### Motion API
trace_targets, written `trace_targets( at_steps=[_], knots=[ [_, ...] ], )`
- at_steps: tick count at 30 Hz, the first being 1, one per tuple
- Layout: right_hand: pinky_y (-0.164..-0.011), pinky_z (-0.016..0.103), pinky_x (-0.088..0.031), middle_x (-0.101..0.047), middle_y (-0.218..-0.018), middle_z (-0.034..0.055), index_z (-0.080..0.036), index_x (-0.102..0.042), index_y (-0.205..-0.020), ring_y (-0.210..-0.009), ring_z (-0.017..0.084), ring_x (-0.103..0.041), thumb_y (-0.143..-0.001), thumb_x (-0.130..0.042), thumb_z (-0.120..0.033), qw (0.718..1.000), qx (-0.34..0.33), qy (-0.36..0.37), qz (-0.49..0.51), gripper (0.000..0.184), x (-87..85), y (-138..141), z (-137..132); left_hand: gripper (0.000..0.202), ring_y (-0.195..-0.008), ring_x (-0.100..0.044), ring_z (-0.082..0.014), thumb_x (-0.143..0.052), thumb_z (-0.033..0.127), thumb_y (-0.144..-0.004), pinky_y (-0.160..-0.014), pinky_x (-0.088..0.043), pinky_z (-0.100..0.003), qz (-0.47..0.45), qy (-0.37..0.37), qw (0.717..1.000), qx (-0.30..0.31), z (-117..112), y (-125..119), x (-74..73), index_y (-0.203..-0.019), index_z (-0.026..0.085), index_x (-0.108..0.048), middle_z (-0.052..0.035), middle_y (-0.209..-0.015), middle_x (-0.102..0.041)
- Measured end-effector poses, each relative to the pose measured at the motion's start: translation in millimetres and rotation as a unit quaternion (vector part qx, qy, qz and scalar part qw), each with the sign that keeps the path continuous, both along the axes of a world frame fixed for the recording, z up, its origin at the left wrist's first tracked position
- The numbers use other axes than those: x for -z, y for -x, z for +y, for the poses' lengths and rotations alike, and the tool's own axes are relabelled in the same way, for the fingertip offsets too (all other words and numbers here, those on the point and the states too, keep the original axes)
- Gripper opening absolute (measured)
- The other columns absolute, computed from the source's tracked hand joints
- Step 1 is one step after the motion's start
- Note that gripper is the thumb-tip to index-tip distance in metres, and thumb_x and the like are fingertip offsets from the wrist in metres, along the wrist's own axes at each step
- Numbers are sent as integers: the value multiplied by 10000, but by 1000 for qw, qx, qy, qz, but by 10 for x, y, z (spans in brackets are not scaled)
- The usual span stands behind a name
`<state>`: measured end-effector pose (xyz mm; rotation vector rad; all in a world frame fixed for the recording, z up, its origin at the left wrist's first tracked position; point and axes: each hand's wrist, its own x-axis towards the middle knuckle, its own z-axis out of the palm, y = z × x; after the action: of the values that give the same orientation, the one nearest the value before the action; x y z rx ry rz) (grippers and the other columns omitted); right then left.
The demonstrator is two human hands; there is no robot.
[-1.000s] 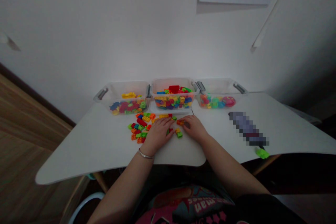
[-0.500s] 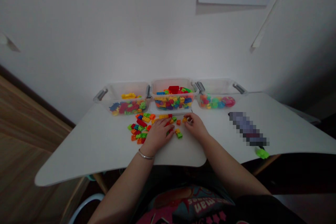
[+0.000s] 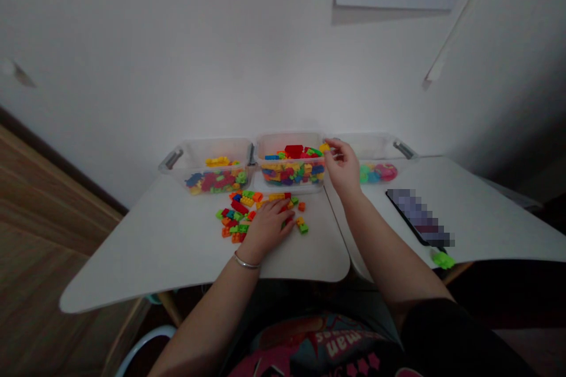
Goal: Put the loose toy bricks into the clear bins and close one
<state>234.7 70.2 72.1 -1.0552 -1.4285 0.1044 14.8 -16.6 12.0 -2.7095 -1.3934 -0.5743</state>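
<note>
Plastic building bricks point(image 3: 239, 212) lie loose around the left hand point(image 3: 266, 228), which rests flat on them. Well apart, the right hand point(image 3: 342, 166) pinches a yellow brick point(image 3: 325, 147) above the corner of the middle of three clear plastic tubs point(image 3: 292, 140), each holding coloured pieces.

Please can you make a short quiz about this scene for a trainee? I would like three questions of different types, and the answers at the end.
1. Multiple choice: what is under the left hand?
A. loose plastic bricks
B. a bin lid
C. a folded cloth

2. True or false: a silver bracelet is on the left wrist.

3. Short answer: the right hand holds one brick near a corner of the middle clear plastic bin. What colour is this brick?

Key: 1. A; 2. True; 3. Yellow
</note>
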Motion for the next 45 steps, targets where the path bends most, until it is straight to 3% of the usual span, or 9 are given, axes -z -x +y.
trace_targets(
  at_steps=[5,11,16,21,24,28,33,38,45],
  knots=[
    [-853,388,-482,-678,-1026,82,-197,-649,-1063,-846,200,-582,-841,-531,-295,998,42,7,-41,271,-100,33,197,306,-1249,-511,-277,-522,367,-919,-1059,-417,-492,-3,7,1000,-1,-9,1,-5,-1138,240,-695,-86,-1362,-573],
    [-928,463,-436,-710,-986,92,-201,-705,-977,-920,268,-592,-806,-557,-244,984,93,56,-139,230,-37,23,227,311,-1254,-506,-282,-522,370,-920,-1062,-413,-493,-12,8,1000,0,-13,1,-7,-1143,240,-695,-92,-1356,-578],
    [-974,481,-406,-694,-1014,98,-200,-696,-971,-1022,295,-576,-817,-550,-243,981,78,75,-159,217,-24,-6,140,300,-1248,-511,-277,-522,363,-919,-1065,-412,-493,-18,4,1000,3,-12,0,0,-1129,244,-700,-89,-1347,-584],
    [-985,463,-400,-676,-1059,93,-210,-661,-1016,-1062,278,-564,-834,-531,-241,989,60,12,-132,226,-31,28,-135,314,-1243,-512,-284,-509,367,-925,-1061,-415,-492,-10,1,1000,2,-4,4,10,-1136,230,-697,-93,-1353,-580],
    [-941,435,-429,-684,-1026,81,-226,-655,-1000,-1017,256,-586,-858,-513,-242,989,5,2,-149,202,87,79,-360,298,-1240,-515,-280,-522,360,-918,-1064,-411,-493,-8,0,1000,1,-3,3,3,-1121,234,-700,-87,-1353,-580],
    [-890,405,-465,-696,-964,70,-227,-667,-940,-957,238,-607,-854,-557,-256,974,-99,56,-197,142,430,149,-613,298,-1230,-525,-272,-540,354,-906,-1058,-417,-473,-5,2,1000,-3,-5,-6,-6,-1127,225,-692,-91,-1324,-601],
    [-918,421,-472,-689,-1037,80,-221,-675,-1016,-995,249,-592,-796,-665,-287,927,-165,125,-312,230,755,210,-791,336,-1230,-531,-263,-549,338,-900,-1068,-411,-461,-13,-1,1000,-4,-3,-18,7,-1187,196,-649,-107,-1313,-610],
    [-915,411,-475,-696,-1029,81,-208,-682,-1011,-977,244,-595,-793,-686,-291,918,-152,140,-337,233,771,205,-830,338,-1233,-532,-259,-537,344,-908,-1077,-400,-454,-7,0,1000,-8,5,-20,26,-1188,188,-645,-101,-1315,-610],
    [-852,407,-471,-705,-955,71,-209,-700,-959,-918,252,-594,-867,-596,-237,921,-60,176,-341,142,798,111,-779,338,-1229,-528,-262,-507,349,-922,-1077,-399,-458,-2,-2,1000,-8,15,-13,39,-1184,195,-654,-92,-1323,-605]
  ],
)
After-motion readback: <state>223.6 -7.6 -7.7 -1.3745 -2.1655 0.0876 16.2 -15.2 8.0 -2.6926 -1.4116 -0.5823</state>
